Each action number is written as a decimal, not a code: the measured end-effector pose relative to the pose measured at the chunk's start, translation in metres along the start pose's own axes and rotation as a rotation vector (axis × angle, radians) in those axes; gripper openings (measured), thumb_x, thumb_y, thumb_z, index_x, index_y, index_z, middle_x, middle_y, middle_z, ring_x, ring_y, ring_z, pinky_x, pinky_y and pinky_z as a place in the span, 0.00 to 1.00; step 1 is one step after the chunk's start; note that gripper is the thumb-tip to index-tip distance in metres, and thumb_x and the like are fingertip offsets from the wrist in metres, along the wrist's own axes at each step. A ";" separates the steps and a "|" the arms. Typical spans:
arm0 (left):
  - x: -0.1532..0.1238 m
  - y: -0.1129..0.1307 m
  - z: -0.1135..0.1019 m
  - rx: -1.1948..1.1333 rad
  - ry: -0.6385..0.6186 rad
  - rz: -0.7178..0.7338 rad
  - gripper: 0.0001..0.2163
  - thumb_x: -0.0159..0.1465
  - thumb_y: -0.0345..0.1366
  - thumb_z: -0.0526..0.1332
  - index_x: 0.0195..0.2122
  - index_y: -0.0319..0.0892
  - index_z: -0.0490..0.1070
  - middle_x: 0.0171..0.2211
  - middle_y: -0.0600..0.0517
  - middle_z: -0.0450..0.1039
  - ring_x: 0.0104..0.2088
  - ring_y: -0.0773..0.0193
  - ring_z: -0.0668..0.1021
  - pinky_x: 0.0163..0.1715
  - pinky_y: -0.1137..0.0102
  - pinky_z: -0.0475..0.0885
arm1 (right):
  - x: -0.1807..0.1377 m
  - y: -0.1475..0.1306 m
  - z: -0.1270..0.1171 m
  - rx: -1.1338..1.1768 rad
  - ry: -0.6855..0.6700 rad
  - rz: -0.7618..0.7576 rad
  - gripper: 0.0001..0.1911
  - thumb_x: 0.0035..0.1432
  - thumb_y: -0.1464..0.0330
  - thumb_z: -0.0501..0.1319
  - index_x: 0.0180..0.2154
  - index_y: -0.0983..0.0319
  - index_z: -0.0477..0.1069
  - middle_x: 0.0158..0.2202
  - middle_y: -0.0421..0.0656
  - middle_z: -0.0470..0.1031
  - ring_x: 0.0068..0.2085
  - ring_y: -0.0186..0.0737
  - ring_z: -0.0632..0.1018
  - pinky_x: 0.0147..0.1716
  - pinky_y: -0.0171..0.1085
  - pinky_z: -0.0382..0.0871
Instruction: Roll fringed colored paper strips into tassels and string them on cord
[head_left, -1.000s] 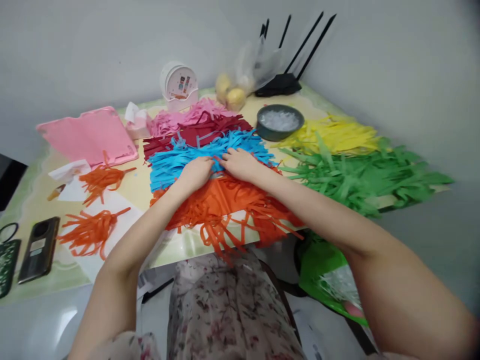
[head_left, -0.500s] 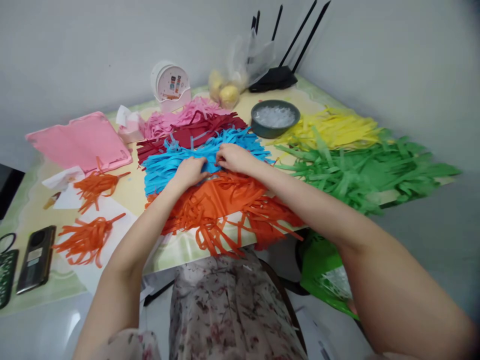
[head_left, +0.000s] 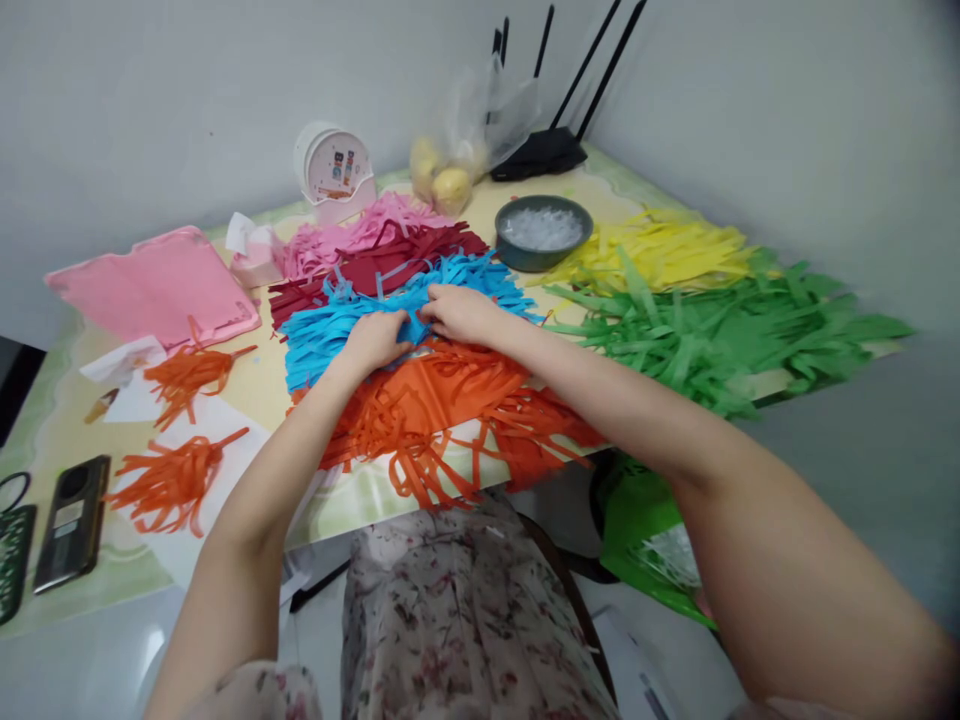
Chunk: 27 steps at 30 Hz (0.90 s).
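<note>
Both my hands meet over the pile of blue paper strips (head_left: 337, 325) in the middle of the table. My left hand (head_left: 373, 340) has its fingers curled and pinches a bunch of the blue strips. My right hand (head_left: 461, 312) is closed on the same bunch from the right. Just in front of my hands lies a big heap of orange paper strips (head_left: 435, 410) that hangs over the table's front edge. Behind the blue pile lie dark red strips (head_left: 390, 262) and pink strips (head_left: 352, 235).
Green strips (head_left: 720, 340) and yellow strips (head_left: 667, 250) cover the right side. A grey bowl (head_left: 541, 232), a bag of fruit (head_left: 450, 180), a round white box (head_left: 334, 170) and a router stand at the back. Left: pink folder (head_left: 154, 285), two orange bundles (head_left: 176, 485), a phone (head_left: 67, 520).
My hands have shifted slightly away from me onto the blue strips and closed on a bunch of them. The view has tilted a little.
</note>
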<state>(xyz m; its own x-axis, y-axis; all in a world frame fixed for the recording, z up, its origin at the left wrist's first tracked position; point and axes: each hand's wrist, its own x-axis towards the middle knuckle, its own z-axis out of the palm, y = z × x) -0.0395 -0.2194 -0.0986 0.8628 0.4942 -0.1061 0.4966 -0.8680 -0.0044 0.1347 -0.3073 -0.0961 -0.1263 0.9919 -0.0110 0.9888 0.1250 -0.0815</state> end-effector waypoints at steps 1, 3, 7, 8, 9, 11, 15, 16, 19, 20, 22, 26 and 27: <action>0.000 -0.001 0.000 -0.001 0.000 -0.001 0.21 0.66 0.43 0.62 0.57 0.38 0.72 0.48 0.39 0.81 0.50 0.45 0.81 0.47 0.61 0.73 | 0.003 0.002 0.000 0.020 0.000 0.005 0.14 0.65 0.69 0.60 0.48 0.64 0.80 0.51 0.54 0.74 0.49 0.50 0.76 0.40 0.39 0.62; 0.001 -0.002 -0.001 -0.004 -0.001 -0.001 0.20 0.66 0.43 0.61 0.56 0.39 0.72 0.48 0.39 0.81 0.49 0.46 0.81 0.46 0.62 0.73 | 0.007 0.006 -0.001 0.062 -0.003 0.008 0.12 0.63 0.69 0.63 0.46 0.64 0.81 0.48 0.53 0.76 0.47 0.48 0.77 0.39 0.37 0.62; 0.001 -0.003 -0.005 -0.009 0.003 -0.004 0.19 0.67 0.42 0.59 0.56 0.41 0.72 0.48 0.43 0.81 0.48 0.49 0.81 0.44 0.64 0.73 | 0.012 0.012 -0.002 0.134 -0.006 0.014 0.09 0.61 0.68 0.66 0.41 0.65 0.82 0.42 0.49 0.78 0.41 0.43 0.76 0.39 0.35 0.63; 0.001 -0.002 -0.005 -0.005 0.012 -0.008 0.18 0.67 0.40 0.58 0.56 0.40 0.72 0.48 0.43 0.81 0.49 0.49 0.81 0.46 0.63 0.72 | 0.012 0.013 -0.002 0.147 -0.001 0.019 0.08 0.60 0.68 0.67 0.40 0.65 0.82 0.41 0.48 0.78 0.41 0.43 0.76 0.38 0.35 0.63; 0.000 0.001 -0.005 0.004 0.028 -0.015 0.18 0.67 0.39 0.57 0.55 0.40 0.73 0.49 0.41 0.81 0.50 0.48 0.81 0.48 0.61 0.72 | 0.013 0.013 -0.002 0.159 0.007 0.025 0.08 0.60 0.68 0.66 0.40 0.65 0.82 0.40 0.48 0.78 0.40 0.43 0.76 0.38 0.35 0.63; -0.001 0.009 -0.001 0.027 0.070 -0.031 0.18 0.67 0.36 0.55 0.55 0.37 0.72 0.51 0.37 0.79 0.54 0.44 0.78 0.54 0.54 0.68 | 0.012 0.013 -0.002 0.174 0.029 0.035 0.09 0.61 0.67 0.66 0.40 0.65 0.81 0.41 0.48 0.78 0.40 0.43 0.76 0.39 0.35 0.63; -0.004 0.026 0.009 0.067 0.164 -0.051 0.17 0.68 0.33 0.54 0.55 0.35 0.72 0.55 0.32 0.74 0.60 0.38 0.71 0.58 0.46 0.62 | -0.002 0.005 -0.013 0.208 0.179 0.125 0.11 0.63 0.66 0.62 0.43 0.65 0.79 0.43 0.49 0.77 0.42 0.44 0.76 0.43 0.37 0.65; -0.005 0.029 0.010 0.064 0.188 -0.059 0.15 0.68 0.33 0.54 0.53 0.35 0.73 0.54 0.33 0.74 0.60 0.39 0.70 0.59 0.46 0.61 | -0.008 0.000 -0.016 0.219 0.237 0.163 0.12 0.65 0.67 0.60 0.44 0.65 0.79 0.43 0.50 0.77 0.43 0.45 0.76 0.44 0.39 0.66; -0.003 0.029 0.004 0.023 0.254 -0.110 0.12 0.70 0.33 0.54 0.49 0.38 0.74 0.52 0.36 0.76 0.59 0.43 0.72 0.60 0.49 0.61 | -0.025 -0.024 -0.022 0.237 0.314 0.195 0.17 0.70 0.67 0.51 0.46 0.65 0.77 0.44 0.52 0.79 0.45 0.47 0.77 0.48 0.41 0.67; -0.001 0.027 -0.001 0.008 0.272 -0.135 0.12 0.70 0.33 0.54 0.49 0.39 0.73 0.51 0.37 0.76 0.59 0.44 0.72 0.59 0.50 0.61 | -0.029 -0.034 -0.020 0.239 0.287 0.166 0.17 0.70 0.68 0.50 0.46 0.66 0.76 0.45 0.53 0.80 0.46 0.47 0.77 0.49 0.42 0.68; 0.003 0.020 -0.015 -0.005 0.300 -0.193 0.11 0.69 0.33 0.54 0.49 0.39 0.72 0.50 0.39 0.77 0.57 0.44 0.74 0.56 0.51 0.65 | -0.029 -0.053 -0.012 0.244 0.200 0.093 0.16 0.67 0.73 0.51 0.47 0.67 0.76 0.46 0.54 0.80 0.48 0.48 0.78 0.51 0.42 0.69; 0.009 -0.001 -0.046 -0.140 0.489 -0.339 0.07 0.66 0.30 0.56 0.42 0.40 0.70 0.42 0.44 0.77 0.48 0.50 0.77 0.47 0.59 0.69 | -0.005 -0.072 0.012 0.269 0.127 0.052 0.22 0.61 0.80 0.53 0.56 0.73 0.71 0.59 0.60 0.74 0.59 0.49 0.75 0.60 0.41 0.65; 0.008 -0.008 -0.052 -0.207 0.579 -0.367 0.05 0.64 0.29 0.57 0.39 0.42 0.69 0.40 0.47 0.76 0.45 0.53 0.77 0.46 0.61 0.69 | 0.003 -0.070 0.016 0.283 0.136 0.069 0.24 0.61 0.80 0.53 0.58 0.74 0.68 0.61 0.61 0.72 0.60 0.49 0.74 0.61 0.41 0.64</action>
<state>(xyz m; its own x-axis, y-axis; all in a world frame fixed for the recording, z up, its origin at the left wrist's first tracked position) -0.0316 -0.2056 -0.0482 0.5196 0.7490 0.4110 0.7225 -0.6420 0.2566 0.0634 -0.3133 -0.1065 -0.0287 0.9940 0.1059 0.9310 0.0651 -0.3591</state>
